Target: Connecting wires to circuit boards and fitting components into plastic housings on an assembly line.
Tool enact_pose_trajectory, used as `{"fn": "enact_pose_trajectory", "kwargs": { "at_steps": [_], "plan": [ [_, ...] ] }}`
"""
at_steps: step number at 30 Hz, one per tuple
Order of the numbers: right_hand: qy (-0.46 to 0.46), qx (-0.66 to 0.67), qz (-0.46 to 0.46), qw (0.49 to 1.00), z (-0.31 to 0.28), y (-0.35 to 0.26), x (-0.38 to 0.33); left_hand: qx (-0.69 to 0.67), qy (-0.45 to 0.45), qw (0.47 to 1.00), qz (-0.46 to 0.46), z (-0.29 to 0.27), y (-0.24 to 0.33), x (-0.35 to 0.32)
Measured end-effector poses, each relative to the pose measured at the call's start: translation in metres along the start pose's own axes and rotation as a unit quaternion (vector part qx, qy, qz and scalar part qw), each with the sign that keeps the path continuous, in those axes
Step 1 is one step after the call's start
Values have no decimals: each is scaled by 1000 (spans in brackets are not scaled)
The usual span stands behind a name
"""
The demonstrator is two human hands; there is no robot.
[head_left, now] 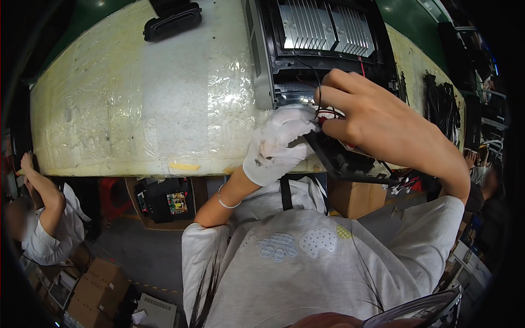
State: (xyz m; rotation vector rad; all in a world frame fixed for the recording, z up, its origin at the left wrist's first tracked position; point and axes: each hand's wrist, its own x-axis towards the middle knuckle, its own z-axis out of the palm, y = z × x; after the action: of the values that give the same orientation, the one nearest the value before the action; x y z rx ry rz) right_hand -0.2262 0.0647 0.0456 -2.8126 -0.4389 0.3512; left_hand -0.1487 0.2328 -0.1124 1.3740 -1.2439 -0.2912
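At the far left a co-worker's arm (pixel 41 191) reached toward the end of the bench (pixel 136 109), whose top was wrapped in yellowish film and clear tape; a black oblong plastic part (pixel 172 21) lay near its far edge, well apart from the work. Below the near edge sat an open carton holding a small green circuit board (pixel 178 202). The left hand (pixel 279 143), in a white fabric glove, was clenched around a bundle of red and black wires (pixel 328 113) at the near edge of an opened black appliance chassis (pixel 328 65), which lay on the right part of the bench with a ribbed aluminium heat sink (pixel 325 26) showing in its far half. The bare right hand (pixel 383 128) came over from the right, its fingers (pixel 333 82) curled down and pinching the same wires just beside the glove; whether a connector sat between them could not be told. The risks looked plain enough: the thin wires could be tugged out of their joints if both hands pulled apart, or nicked on the sharp metal rim of the chassis. The loose glove cloth could snag on a bracket. The black frame piece (pixel 350 167) overhung the bench edge, so a hard push might have tipped it toward the person's lap, and the wire ends (pixel 404 183) dangling at the right could catch.
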Motion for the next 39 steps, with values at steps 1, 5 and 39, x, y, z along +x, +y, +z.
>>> {"fn": "enact_pose_trajectory", "kwargs": {
  "at_steps": [1,5,39],
  "plan": [
    [1,-1,4,1000,-1,-1,-1,0,9,1000,0,1,0,0],
    [24,32,32,999,0,3,-5,-31,-17,999,16,-2,-1,6],
    [93,-35,-6,995,0,5,-12,27,-51,997,47,-4,-10,-2]
  ]
}}
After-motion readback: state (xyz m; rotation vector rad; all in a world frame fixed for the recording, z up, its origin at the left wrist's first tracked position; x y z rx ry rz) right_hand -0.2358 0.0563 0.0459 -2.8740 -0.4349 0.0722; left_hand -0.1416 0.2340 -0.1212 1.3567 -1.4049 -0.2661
